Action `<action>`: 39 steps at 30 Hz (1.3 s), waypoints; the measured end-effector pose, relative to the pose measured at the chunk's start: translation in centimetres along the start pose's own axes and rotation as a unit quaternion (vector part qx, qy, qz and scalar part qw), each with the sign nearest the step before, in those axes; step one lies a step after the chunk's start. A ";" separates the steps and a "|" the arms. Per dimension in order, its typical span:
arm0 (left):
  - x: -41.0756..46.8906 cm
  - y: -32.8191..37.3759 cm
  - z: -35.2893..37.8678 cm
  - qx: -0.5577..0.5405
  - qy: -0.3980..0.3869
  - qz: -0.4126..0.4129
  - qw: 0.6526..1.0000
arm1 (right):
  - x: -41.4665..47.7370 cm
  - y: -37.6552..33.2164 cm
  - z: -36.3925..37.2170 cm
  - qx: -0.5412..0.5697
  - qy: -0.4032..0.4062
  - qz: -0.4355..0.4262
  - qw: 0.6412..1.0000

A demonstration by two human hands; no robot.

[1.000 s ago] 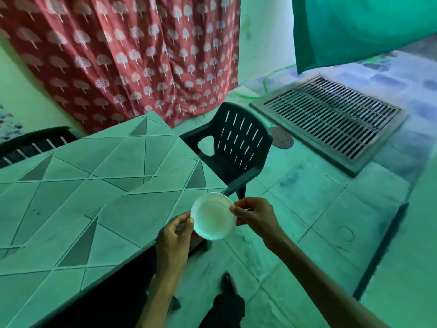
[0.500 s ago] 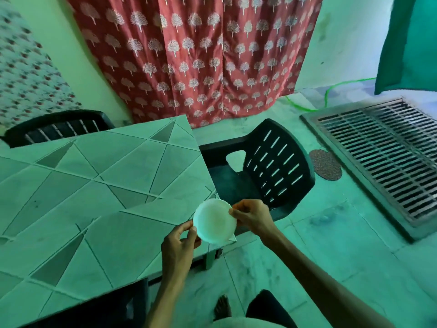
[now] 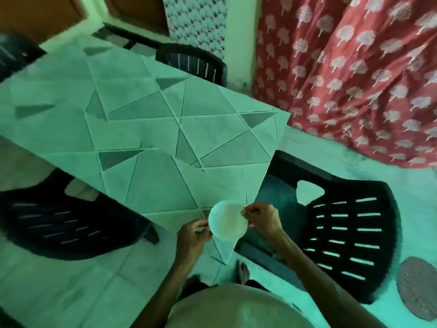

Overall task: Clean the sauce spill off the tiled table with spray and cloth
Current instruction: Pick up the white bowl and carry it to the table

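**Entry: bowl coming in over the near corner of the tiled table**

- Dark chair (image 3: 59,221), far left: standing against the table's near-left edge. It is newly showing, because the view is swinging left as the person comes round the corner.
- Tiled table (image 3: 142,129): the top is now showing almost whole, from far edge to near corner. No sauce spill is showing on it, though blur is softening the far-left part.
- Left hand (image 3: 194,235): pinching the bowl's left rim between thumb and fingertips, the same hold as a second ago.
- Small white bowl (image 3: 228,221): being held between both hands over the table's near corner. A second ago it was hanging just off the table's edge, above the floor. Now it is lying over tile, and whether it is touching the top cannot be told. The inside is reading pale, and what it holds cannot be told.
- Right hand (image 3: 262,218): pinching the opposite rim, fingers curled, hold unchanged.
- Slatted chair (image 3: 343,233): sitting just beside the table's near-right edge.
- Red curtain (image 3: 354,79) and round mat (image 3: 418,292): lying well apart from the table, right.

Assessment: the task is looking to be at its very opening. The bowl is only now reaching the top. Spray and cloth are not in view, so wiping is not yet beginning.
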State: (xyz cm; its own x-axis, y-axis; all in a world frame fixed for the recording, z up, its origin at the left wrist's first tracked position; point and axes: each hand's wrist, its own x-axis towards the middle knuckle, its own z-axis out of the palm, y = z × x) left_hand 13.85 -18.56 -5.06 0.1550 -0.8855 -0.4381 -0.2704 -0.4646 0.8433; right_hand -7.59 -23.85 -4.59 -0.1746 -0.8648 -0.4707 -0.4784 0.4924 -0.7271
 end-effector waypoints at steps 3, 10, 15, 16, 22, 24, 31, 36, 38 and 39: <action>-1.9 -0.6 2.1 0.004 0.069 -0.018 0.997 | 1.8 0.8 -0.4 -0.035 -0.062 -0.035 0.997; -4.2 -1.1 4.7 -0.018 0.162 -0.076 0.984 | 3.5 0.8 -0.6 -0.062 -0.157 -0.105 0.980; -4.5 -1.4 5.3 -0.044 0.189 -0.075 0.978 | 3.7 0.8 -0.6 -0.096 -0.158 -0.146 0.972; -4.7 -1.5 5.5 -0.058 0.197 -0.075 0.976 | 3.7 0.8 -0.5 -0.103 -0.163 -0.156 0.969; -5.1 -2.2 5.7 -0.113 0.223 -0.080 0.965 | 4.1 -0.2 -0.6 -0.108 -0.191 -0.167 0.961; -5.1 -2.5 5.6 -0.132 0.225 -0.086 0.961 | 4.6 -1.0 -0.6 -0.068 -0.207 -0.120 0.969; -5.5 -3.0 5.5 -0.151 0.231 -0.092 0.957 | 7.5 -2.1 -2.7 0.022 -0.085 -0.043 0.995; -5.7 -3.2 5.4 -0.146 0.239 -0.090 0.956 | 8.5 -0.4 -2.5 -0.023 -0.019 -0.014 0.999; -5.6 -3.4 5.3 -0.149 0.240 -0.094 0.954 | 8.2 -0.2 -2.3 -0.022 -0.017 -0.007 1.000; -5.6 -3.4 5.3 -0.153 0.242 -0.095 0.953 | 8.1 -0.1 -2.1 -0.020 -0.017 -0.005 1.000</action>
State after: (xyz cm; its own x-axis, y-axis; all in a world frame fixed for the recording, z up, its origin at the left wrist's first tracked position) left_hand 8.83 -12.10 -7.13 0.6136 -0.6418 -0.4599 0.0850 -0.5254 0.8466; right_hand -10.76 -31.16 -7.26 -0.1407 -0.8659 -0.4801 -0.5142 0.4783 -0.7119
